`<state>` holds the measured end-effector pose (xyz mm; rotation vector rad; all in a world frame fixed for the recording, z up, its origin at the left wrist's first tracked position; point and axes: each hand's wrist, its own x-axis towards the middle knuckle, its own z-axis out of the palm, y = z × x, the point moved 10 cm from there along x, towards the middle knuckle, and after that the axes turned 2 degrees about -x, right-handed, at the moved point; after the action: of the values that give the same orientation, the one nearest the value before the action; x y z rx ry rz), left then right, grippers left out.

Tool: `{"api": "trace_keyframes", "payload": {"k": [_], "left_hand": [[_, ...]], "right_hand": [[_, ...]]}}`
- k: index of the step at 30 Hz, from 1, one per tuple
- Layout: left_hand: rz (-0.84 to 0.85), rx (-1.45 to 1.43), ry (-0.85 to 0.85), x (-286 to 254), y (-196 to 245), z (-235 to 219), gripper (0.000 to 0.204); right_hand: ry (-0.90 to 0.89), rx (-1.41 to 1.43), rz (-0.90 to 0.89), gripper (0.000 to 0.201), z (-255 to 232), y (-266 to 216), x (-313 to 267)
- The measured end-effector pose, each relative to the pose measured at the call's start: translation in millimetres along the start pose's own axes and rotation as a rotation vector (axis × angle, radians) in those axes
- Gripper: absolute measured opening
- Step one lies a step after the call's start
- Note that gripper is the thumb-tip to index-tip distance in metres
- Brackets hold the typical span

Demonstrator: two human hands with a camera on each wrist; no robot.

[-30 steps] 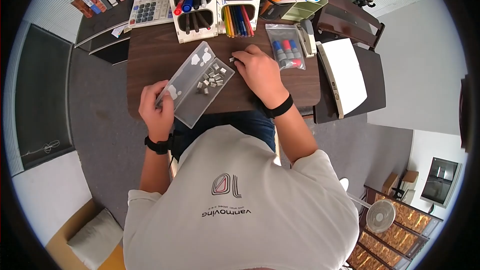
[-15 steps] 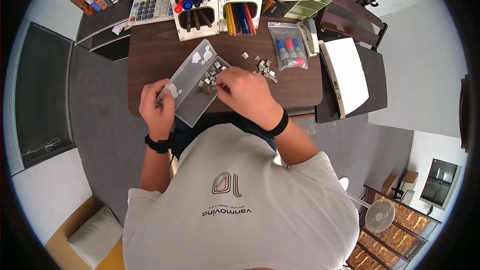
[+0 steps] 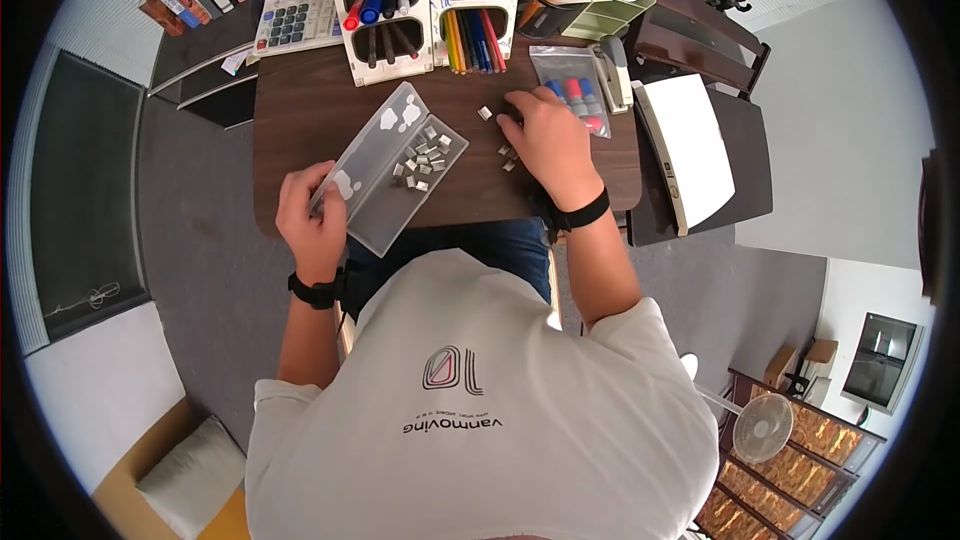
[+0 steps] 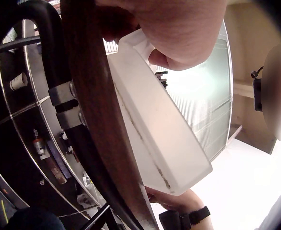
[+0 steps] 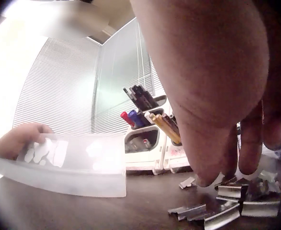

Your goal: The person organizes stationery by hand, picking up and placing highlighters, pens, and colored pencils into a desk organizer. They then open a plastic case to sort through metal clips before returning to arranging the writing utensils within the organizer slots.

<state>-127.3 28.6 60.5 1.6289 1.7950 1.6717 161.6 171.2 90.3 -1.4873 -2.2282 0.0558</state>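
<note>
My left hand (image 3: 312, 212) grips the raised lid (image 3: 368, 152) of a translucent plastic case (image 3: 384, 212) with white patches on the lid. Inside the case lie several small silvery metal clips (image 3: 420, 162). My right hand (image 3: 555, 145) is over a loose pile of similar clips on the table, its fingertips right at them. In the right wrist view the fingers point down among the bent metal clips (image 5: 229, 191). In the head view the hand hides most of that pile. A single clip (image 3: 485, 113) lies apart, left of the right hand.
Behind the case stands a white pen organizer (image 3: 392, 62) with pens and colored pencils. A zip bag (image 3: 548, 62) of blue and red capped items and a stapler (image 3: 616, 75) sit beyond the right hand. A calculator (image 3: 298, 22) is at the back left of the brown table (image 3: 300, 120).
My right hand went from the table to the case, then back right to the loose pile. One more clip seems to lie low in the case. The left hand stays on the lid.
</note>
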Motion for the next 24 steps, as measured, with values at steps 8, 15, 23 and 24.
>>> {"api": "trace_keyframes", "payload": {"k": [8, 15, 23, 24], "left_hand": [[-0.018, -0.004, -0.010, -1, 1, 1, 0.022], [-0.023, -0.007, -0.003, 0, -2, -1, 0.022], [0.008, 0.002, -0.012, 0, 2, 0, 0.022], [-0.010, -0.003, -0.009, -1, -1, 0, 0.022]], "right_hand": [[-0.097, -0.023, -0.193, 0.011, 26, -25, 3], [-0.090, 0.211, -0.106, 0.006, 1, -52, -11], [-0.201, 0.351, -0.362, 0.008, 38, -133, -47], [-0.203, 0.355, -0.370, 0.008, 37, -134, -47]]}}
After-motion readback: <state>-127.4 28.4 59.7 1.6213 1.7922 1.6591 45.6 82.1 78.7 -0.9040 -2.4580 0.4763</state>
